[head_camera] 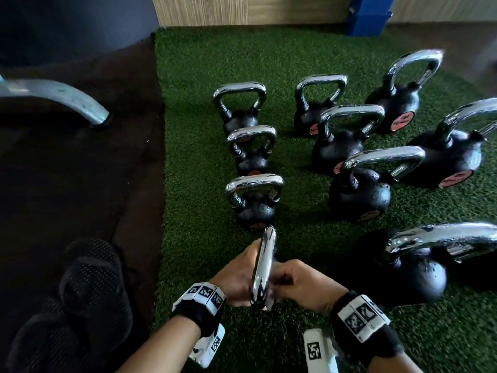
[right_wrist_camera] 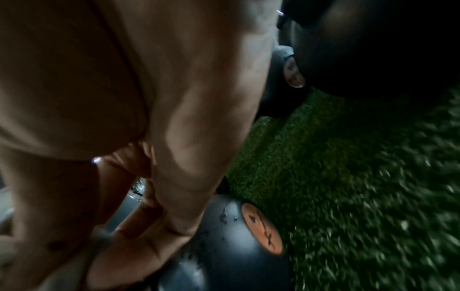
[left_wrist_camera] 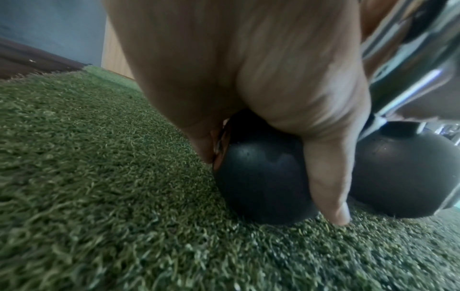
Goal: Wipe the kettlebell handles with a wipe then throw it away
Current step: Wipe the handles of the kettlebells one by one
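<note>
Flanking near handle — both hands; open turf leftward (mat edge close).

This is a gym floor: a patch of green artificial turf carries rows of black kettlebells with chrome handles and round orange weight labels. Beside the turf lies dark rubber flooring, with the curved grey metal foot of a machine and a blue box by the wood-panelled wall
</note>
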Demonstrator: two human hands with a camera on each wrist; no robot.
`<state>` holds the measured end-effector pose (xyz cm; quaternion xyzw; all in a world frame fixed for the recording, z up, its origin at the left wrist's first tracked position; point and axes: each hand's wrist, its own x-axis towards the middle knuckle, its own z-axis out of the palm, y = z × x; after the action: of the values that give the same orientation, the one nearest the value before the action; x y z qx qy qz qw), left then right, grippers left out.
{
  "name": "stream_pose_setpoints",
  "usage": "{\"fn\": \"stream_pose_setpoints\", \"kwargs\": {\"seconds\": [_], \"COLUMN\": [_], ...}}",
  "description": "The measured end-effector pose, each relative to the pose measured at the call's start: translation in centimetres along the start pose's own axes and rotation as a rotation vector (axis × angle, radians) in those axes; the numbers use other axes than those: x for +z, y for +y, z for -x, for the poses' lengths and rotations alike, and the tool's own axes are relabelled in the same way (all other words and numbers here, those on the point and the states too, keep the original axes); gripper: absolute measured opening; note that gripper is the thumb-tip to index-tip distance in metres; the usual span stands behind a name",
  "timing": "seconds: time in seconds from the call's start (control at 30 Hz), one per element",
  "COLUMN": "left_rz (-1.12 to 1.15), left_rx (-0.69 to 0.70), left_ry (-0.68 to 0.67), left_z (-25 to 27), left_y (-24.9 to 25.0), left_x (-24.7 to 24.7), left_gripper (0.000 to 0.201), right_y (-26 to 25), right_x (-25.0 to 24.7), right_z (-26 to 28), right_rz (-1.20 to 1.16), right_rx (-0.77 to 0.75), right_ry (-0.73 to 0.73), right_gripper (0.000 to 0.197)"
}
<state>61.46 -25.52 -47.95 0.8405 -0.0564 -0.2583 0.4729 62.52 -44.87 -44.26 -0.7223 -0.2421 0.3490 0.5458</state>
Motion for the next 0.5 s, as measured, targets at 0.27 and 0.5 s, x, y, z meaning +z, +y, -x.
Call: {"fn": "stream_pose_setpoints", "kwargs": {"seconds": [0.27,0.5], "left_rz": [-0.335,-0.297], "left_rx": [0.373,0.327], "left_ry": [-0.105,-0.048], "left_z": [0.3,0.4], "left_y": [1.2,1.5], "left_x": [-0.8,-0.8], "left_gripper": [0.079,0.079], "right_y": [1.6,0.8], "right_x": [2.7,3.4], "right_z": [-0.3,-1.0], "right_rz": [-0.74,-0.815], "right_rx": [-0.003,0.019], "right_ry": [0.325,0.459], "right_gripper": [0.018,0.016]}}
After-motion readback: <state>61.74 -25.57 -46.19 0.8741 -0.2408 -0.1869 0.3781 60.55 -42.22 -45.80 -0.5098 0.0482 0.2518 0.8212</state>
